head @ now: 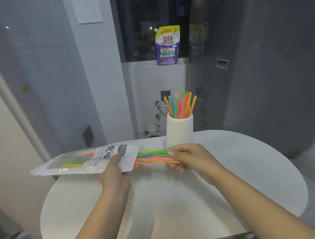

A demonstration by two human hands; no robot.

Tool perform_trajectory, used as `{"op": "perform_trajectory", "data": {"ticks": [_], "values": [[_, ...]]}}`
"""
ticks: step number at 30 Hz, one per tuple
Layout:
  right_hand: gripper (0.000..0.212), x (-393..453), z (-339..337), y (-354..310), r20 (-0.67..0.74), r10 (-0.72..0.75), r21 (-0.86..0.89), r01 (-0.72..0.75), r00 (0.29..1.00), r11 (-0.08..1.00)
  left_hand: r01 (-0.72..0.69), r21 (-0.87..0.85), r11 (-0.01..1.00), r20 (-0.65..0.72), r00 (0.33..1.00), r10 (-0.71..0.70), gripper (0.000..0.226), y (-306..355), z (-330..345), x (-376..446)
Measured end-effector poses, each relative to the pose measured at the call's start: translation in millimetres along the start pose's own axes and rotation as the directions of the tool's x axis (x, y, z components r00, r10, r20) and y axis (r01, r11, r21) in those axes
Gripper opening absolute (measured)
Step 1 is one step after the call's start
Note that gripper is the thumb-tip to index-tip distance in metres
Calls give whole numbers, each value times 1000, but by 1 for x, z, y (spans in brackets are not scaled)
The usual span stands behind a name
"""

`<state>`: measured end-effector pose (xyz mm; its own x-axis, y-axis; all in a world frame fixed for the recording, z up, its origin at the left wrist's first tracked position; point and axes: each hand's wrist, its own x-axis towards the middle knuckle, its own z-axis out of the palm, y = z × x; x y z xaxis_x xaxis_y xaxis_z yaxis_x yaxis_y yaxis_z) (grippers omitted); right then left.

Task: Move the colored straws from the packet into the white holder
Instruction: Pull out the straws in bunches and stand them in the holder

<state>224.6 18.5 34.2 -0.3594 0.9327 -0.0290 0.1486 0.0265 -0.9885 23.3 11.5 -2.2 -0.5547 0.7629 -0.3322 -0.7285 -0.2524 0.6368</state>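
Fingers (174, 155) of right hand (190, 158) pinch bundle of coloured plastic straws (154, 156); left hand (114, 171) grips white printed packet (86, 160) as anchor; tall white cylindrical holder (179, 132) just behind, short transfer.

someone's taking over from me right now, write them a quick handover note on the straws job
Left hand: grips the packet near its open end, holding it above the table.
Right hand: fingers curled round a bunch of straws that stick half out of the packet's mouth.
White holder: upright on the table just behind the right hand, already holding a batch of straws.
Done: one batch in the holder.
Left: pull this bunch free, stand it in the holder, then fetch the straws that show through the packet's window.
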Motion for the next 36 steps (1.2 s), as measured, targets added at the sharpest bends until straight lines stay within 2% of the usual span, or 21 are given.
{"op": "perform_trajectory", "data": {"ticks": [6, 9, 13, 18, 19, 21, 24, 28, 32, 34, 36], "values": [[38, -4, 9, 3, -111, 62, 316, -24, 992, 948, -16, -33, 999, -26, 1000, 15, 52, 7, 2, 1], [55, -9, 26, 11, -108, 105, 381, -57, 989, 923, -9, -57, 998, -32, 999, 7, 50, 12, 3, 1], [51, -14, 49, 17, -22, 98, 469, -76, 995, 880, 18, -80, 997, -26, 999, -20, 50, 7, 7, -4], [79, -3, 69, 19, -102, 79, 517, -15, 992, 856, 76, -33, 997, 24, 997, -75, 49, -9, 10, -17], [79, -1, 72, 18, -123, 76, 550, 4, 989, 835, 87, -17, 996, 34, 996, -86, 48, -12, 10, -19], [68, 6, 74, 16, -151, 58, 594, 44, 987, 803, 102, 14, 995, 40, 994, -103, 47, -16, 11, -22], [38, 13, 70, 15, -224, 63, 578, 81, 973, 812, 109, 34, 993, 38, 993, -110, 47, -18, 11, -23], [18, 12, 59, 15, -384, 70, 482, 135, 920, 866, 98, -18, 995, 38, 995, -97, 49, -11, 10, -17], [43, 6, 42, 0, -512, -70, 359, 288, 856, 888, 94, -19, 995, 19, 995, -94, 50, -5, 5, -7], [56, 5, 30, -15, -535, -125, 384, 372, 836, 845, 97, -3, 995, 17, 995, -97, 50, -6, 3, -6], [61, 4, 17, -28, -576, -156, 452, 471, 803, 758, 105, 13, 994, 28, 994, -106, 50, -8, 3, -7]]}}
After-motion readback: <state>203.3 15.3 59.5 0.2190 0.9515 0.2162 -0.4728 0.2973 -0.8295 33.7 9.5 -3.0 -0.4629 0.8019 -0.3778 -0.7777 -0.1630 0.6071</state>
